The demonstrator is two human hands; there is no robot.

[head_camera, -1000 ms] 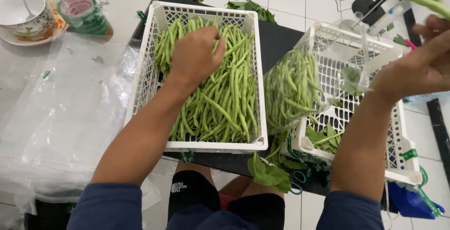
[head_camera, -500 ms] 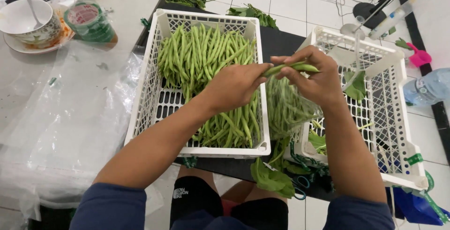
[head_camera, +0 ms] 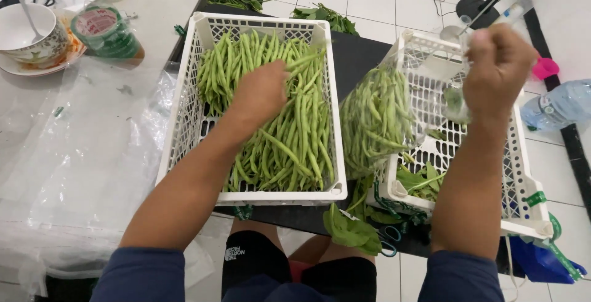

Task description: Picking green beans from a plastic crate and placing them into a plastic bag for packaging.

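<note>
Beans are being gathered from the left white crate, where the left hand is being pressed down into the pile near the crate's far end, fingers curled loosely among the pods; whether any are actually being gripped cannot be told, since the fingertips are hidden. The right hand is being held up over the far part of the right white crate, closed into a fist around the mouth of a clear plastic bag, which is being hung against that crate's near-left wall, already well filled with beans. The step in hand is judged to be the picking of a fresh handful for bagging. A firm grip on a bunch of aligned pods is being called for next, then a carry rightward across the gap between crates to the bag's opening. Loose leaves are lying at the dark table's near edge.
</note>
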